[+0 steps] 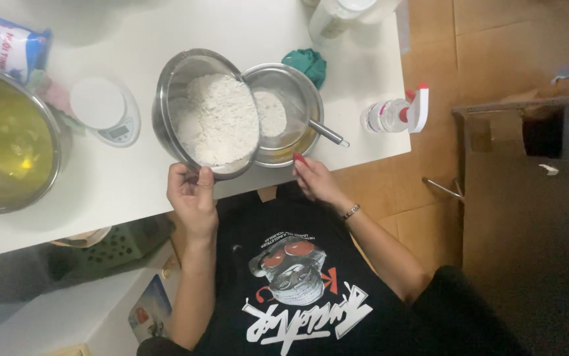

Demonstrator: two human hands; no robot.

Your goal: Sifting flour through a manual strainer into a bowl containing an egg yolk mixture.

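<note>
Fig. 1. View from above of a white table (133,178), the person's torso at the bottom of the frame.

(a) The left hand (192,194), lower centre-left, is closed on the near rim of a steel bowl of flour (215,118), thumb over the lip and fingers beneath. The bowl is tilted toward the right of the frame, and its far lip overlaps a sieve (297,92) seated in a second steel bowl (278,155) just beside it. A small heap of flour (271,113) already lies in the mesh.

(b) The right hand (314,179), lower centre, rests against the near edge of the second bowl. Whether its fingers are closed on anything cannot be told; a small red spot shows at the fingertips. The sieve's handle (329,134) points to the right, apart from this hand.

(c) Handling, as judged: the flour bowl is stiff and smooth-walled, moderately heavy and weighted toward its lowered side, so the rim is the natural hold. The load is loose powder that slides and spills readily. It lies above and beyond the gripping hand.

(d) Surroundings: 1 digital scale (105,109) left of the flour bowl; 1 large bowl of yellow liquid (4,138) at the left edge; a green cloth (307,62) above the sieve; a spray bottle (396,113) at the table's right edge.
</note>
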